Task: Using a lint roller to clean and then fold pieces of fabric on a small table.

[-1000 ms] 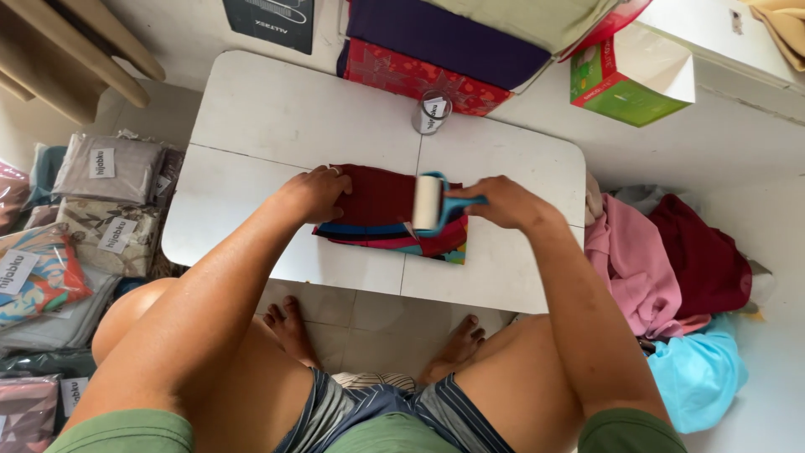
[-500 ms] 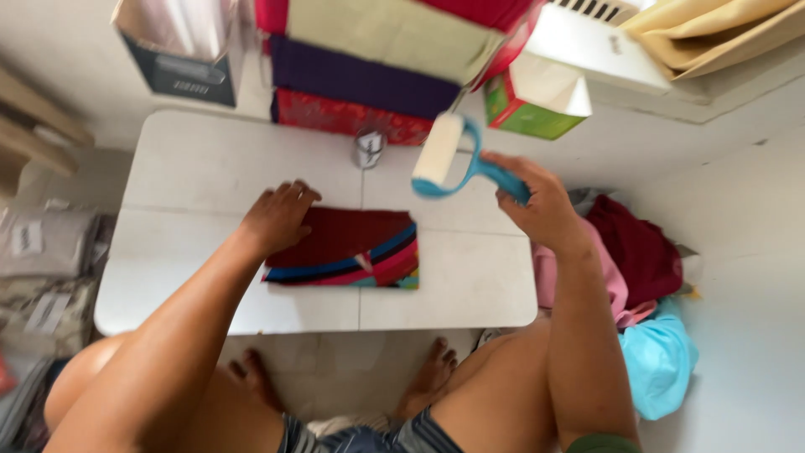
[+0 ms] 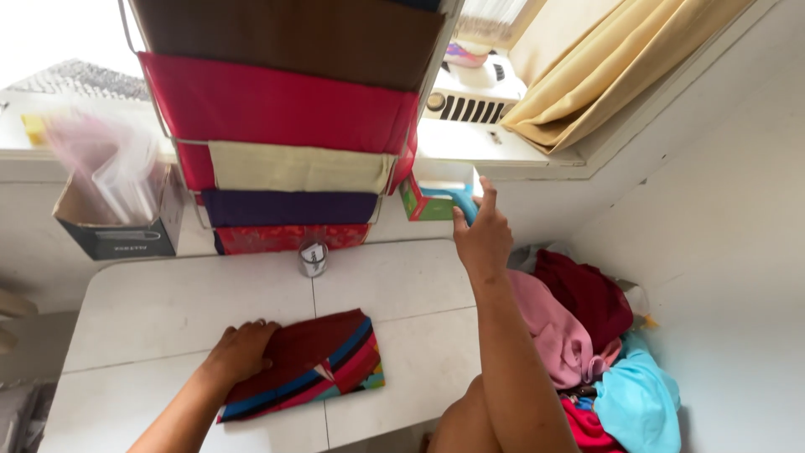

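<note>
Meanwhile, the left hand [image 3: 239, 351] is pressing flat, fingers spread, on the folded striped cloth [image 3: 314, 362] lying near on the white table [image 3: 168, 306]. The right hand [image 3: 480, 235] is reaching far right, fingers closed around a blue handle [image 3: 461, 200] beside the green box [image 3: 423, 204].

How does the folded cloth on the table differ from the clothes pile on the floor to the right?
The folded cloth is folded flat into a neat rectangle; the clothes pile is loose and crumpled. The folded cloth lies on the white table, under the left hand; the clothes pile lies beside the table, touched by neither hand. The folded cloth is dark red with multicoloured stripes; the clothes pile mixes plain pink, maroon and light blue pieces. Both are fabric.
</note>
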